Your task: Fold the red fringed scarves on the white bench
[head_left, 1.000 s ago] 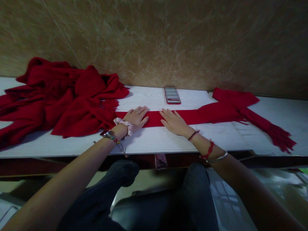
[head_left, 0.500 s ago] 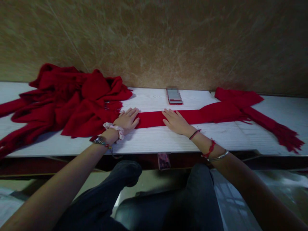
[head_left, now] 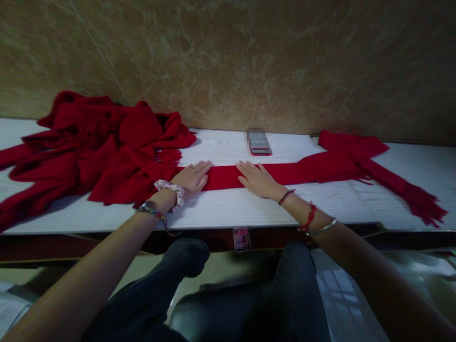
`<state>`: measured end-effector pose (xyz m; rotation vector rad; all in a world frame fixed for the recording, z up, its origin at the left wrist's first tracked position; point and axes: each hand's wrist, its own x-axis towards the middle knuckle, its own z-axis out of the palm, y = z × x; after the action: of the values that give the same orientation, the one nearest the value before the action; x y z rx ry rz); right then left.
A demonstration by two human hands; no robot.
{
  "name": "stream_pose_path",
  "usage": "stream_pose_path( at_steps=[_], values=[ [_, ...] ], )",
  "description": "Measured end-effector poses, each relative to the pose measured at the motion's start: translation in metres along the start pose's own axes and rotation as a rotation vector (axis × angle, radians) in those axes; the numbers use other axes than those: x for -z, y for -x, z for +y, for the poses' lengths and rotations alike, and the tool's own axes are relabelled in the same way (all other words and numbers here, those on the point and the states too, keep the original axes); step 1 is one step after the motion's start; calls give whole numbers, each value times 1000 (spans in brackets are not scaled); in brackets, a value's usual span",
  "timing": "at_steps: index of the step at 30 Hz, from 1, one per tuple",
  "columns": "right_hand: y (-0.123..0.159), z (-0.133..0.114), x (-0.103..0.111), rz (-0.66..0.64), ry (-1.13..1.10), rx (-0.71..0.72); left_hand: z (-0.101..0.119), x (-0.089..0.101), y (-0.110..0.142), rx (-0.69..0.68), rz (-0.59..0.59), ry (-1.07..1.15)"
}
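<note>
A long red scarf (head_left: 320,168) lies folded into a narrow band across a white table (head_left: 231,209). My left hand (head_left: 192,178) rests flat on the band's left part, fingers stretched out. My right hand (head_left: 258,180) lies flat on the band just right of it, fingers spread. The band's right end runs to a fringed tail (head_left: 423,204) near the table's right edge. Neither hand holds anything.
A heap of red scarves (head_left: 92,147) covers the table's left side, touching the band's left end. A phone (head_left: 259,142) lies behind my hands by the brown marbled wall (head_left: 228,61). My dark-trousered knees (head_left: 249,289) are under the table's front edge.
My left hand slid left along the band toward the heap, then shifted slightly back right. My right hand has stayed in about the same place on the scarf.
</note>
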<state>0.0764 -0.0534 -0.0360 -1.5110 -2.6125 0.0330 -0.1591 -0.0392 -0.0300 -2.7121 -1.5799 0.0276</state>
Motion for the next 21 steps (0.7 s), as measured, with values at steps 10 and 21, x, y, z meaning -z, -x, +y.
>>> stream_pose_path(
  at_steps=[10, 21],
  values=[
    [39, 68, 8, 2, 45, -216, 0, 4, -1, -9, -3, -55],
    [20, 14, 7, -11, 36, 20, 62, 2, -33, -54, 0, -44]
  ],
)
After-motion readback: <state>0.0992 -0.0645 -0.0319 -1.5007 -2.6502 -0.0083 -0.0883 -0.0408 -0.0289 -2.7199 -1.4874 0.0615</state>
